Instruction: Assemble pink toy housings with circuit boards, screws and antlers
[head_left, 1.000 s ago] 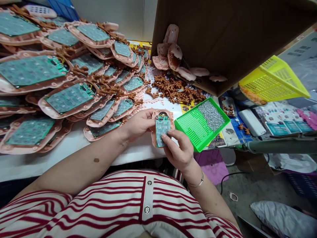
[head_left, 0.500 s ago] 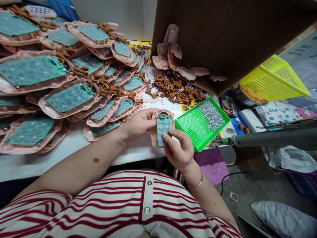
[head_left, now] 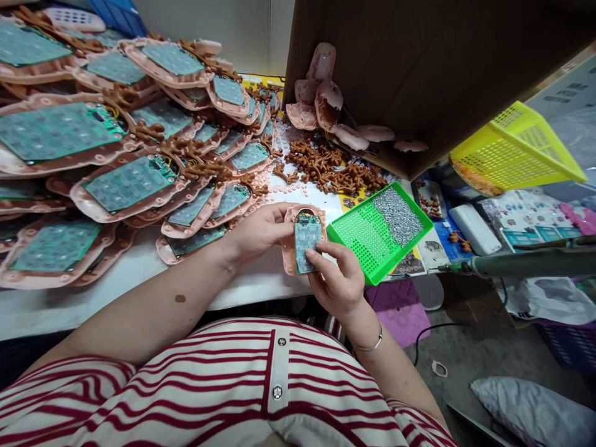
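Between my two hands, over the table's front edge, is a pink plastic casing with a green circuit board set in it. My left hand grips the casing by its upper left side. My right hand closes on the lower right, its fingertips on the board. A green perforated tray lies just right of the casing, with a heap of small silvery screws at its far end. Left of my hands, many similar casings with boards are piled up.
Brown antler-shaped pieces lie in a heap behind the tray. A cardboard box on its side holds pink shells. A yellow basket stands at the right. A grey rod-like tool juts in from the right edge.
The rod-like tool at the right has shifted slightly right and down. My hands keep their hold on the casing, almost unmoved.
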Demonstrator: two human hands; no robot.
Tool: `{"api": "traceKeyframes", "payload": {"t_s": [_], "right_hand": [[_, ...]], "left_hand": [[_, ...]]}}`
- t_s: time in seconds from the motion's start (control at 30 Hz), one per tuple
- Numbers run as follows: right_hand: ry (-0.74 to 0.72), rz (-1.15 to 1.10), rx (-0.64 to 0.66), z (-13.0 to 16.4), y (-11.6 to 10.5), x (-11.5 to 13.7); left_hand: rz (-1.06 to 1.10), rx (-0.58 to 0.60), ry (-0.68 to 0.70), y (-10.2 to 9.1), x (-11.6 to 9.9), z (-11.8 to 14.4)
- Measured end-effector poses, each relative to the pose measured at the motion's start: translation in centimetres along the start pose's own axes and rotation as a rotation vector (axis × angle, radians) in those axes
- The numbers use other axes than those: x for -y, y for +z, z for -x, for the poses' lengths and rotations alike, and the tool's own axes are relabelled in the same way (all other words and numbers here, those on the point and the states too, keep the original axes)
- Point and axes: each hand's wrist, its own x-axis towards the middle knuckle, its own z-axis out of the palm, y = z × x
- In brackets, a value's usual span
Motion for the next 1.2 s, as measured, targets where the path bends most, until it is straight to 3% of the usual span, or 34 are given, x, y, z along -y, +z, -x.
{"api": "traceKeyframes", "payload": {"t_s": [0.17, 0.37, 0.67, 0.8, 0.97, 1.2], "right_hand": [[0.001, 0.017, 0.027, -0.1, 0.0, -0.1], [-0.001, 0.045, 0.047, 0.1, 0.1, -0.2], [0.006, 0.033, 0.253, -1.0, -0.9, 0.5], [0.062, 0.026, 0.266, -1.9, -1.5, -0.2], [0.091, 0.013, 0.476, -2.9, -0.9, -1.3], [0.177, 0.005, 0.444, -2.9, -0.3, -0.8]], "left_hand": [[0.009, 0.023, -0.022, -0.6, -0.2, 0.0], [0.169, 0.114, -0.061, -1.4, -0.4, 0.0], [0.081, 0.029, -0.135, -1.1, -0.2, -0.4], [0.026, 0.043, -0.175, -1.0, -0.4, -0.4], [0.001, 0.036, -0.147, -1.0, -0.2, -0.4], [-0.020, 0.018, -0.158, -1.0, -0.1, -0.5]]}}
